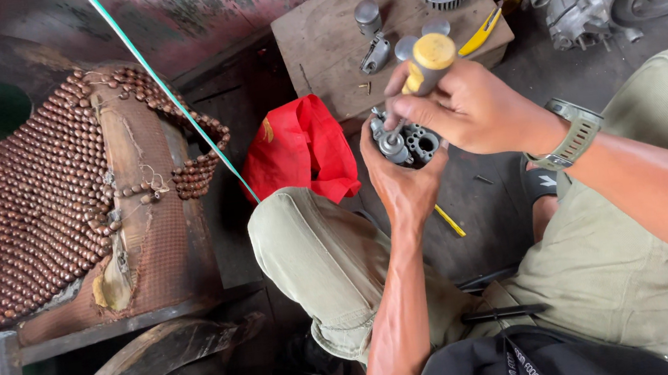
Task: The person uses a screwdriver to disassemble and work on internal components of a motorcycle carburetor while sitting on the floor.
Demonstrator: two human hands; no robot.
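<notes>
Metal part (410, 145) in left hand (398, 177); right hand (465, 106) grips screwdriver (426, 64), probably seated.

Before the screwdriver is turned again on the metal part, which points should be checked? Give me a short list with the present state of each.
1. Metal part held firmly in left hand: ok.
2. Right hand closed around the yellow-handled screwdriver: ok.
3. Screwdriver tip seated in the fastener: cannot tell, tip is hidden.
4. Left fingers away from the tip: cannot tell, they lie close beside it.
5. Part supported on a surface: not ok, it is held in the air above the floor.
6. Wooden block with spare parts within view: ok.
</notes>
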